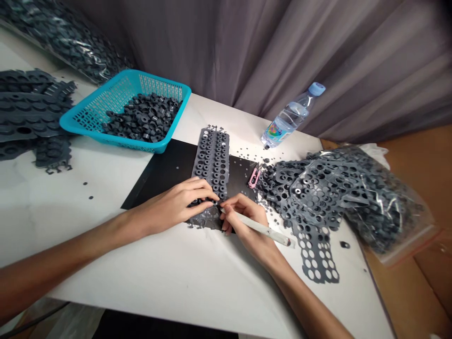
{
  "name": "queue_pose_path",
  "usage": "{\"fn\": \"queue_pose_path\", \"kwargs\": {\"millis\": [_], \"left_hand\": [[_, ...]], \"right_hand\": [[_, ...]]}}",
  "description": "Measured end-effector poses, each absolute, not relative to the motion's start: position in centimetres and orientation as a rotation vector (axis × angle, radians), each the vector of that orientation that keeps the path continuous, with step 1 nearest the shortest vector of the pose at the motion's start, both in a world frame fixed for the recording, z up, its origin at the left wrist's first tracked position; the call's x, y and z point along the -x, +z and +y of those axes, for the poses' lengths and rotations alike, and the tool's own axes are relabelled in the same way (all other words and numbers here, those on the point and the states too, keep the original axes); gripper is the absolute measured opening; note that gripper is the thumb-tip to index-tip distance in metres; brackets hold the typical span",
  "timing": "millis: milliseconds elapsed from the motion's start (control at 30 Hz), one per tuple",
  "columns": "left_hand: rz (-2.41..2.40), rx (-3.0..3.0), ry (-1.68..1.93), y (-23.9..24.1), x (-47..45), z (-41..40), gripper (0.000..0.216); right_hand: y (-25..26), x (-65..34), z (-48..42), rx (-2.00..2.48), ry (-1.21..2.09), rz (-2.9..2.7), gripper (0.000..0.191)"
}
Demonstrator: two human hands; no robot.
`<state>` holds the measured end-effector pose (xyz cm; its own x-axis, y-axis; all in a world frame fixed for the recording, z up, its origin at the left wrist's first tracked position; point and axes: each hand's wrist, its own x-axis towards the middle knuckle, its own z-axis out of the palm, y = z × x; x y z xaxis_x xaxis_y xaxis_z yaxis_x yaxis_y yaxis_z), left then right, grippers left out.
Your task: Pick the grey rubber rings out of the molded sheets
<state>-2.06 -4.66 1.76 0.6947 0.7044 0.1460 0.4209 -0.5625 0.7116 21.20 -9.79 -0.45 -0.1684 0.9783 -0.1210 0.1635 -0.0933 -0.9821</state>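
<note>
A grey moulded rubber sheet (212,162) with rows of small round rings lies on a black mat (160,165). My left hand (183,200) rests over its near part, thumb and fingertips drawn together on the rings there. What lies right between those fingertips is too small to make out. My right hand (249,221) grips a white pen-like tool (264,230), whose tip meets the sheet beside my left fingertips. Several holes in the sheet have no ring in them.
A blue basket (173,136) holds many loose grey rings. Pink thread snips (254,176), a water bottle (289,117) and punched scrap sheets (314,188) lie to the right, by a clear plastic bag (388,216). More moulded sheets (28,110) are stacked at left. Small black discs are scattered around.
</note>
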Motion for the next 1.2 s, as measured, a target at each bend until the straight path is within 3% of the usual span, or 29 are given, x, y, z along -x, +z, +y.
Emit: {"fn": "queue_pose_path", "kwargs": {"millis": [233, 400, 500, 700, 1200], "left_hand": [[0.765, -2.479, 0.627, 1.1, 1.3, -5.4, 0.024], [1.077, -1.878, 1.096, 3.1, 1.1, -4.9, 0.016], [0.996, -1.473, 0.968, 3.9, 1.5, -4.3, 0.023], [0.822, -1.023, 0.630, 2.6, 1.4, -4.9, 0.033], [0.780, -0.861, 0.621, 2.2, 1.7, -5.0, 0.043]], "right_hand": [[0.9, -21.1, -10.0, 1.375, 1.275, -1.544, 0.011], [0.8, -21.3, -9.7, 1.311, 1.397, -1.461, 0.007], [0.7, -21.8, -9.4, 1.254, 1.492, -1.331, 0.011], [0.3, -22.3, -8.7, 1.243, 1.323, -1.162, 0.022], [0.3, -21.9, -9.2, 1.344, 1.297, -1.265, 0.028]]}}
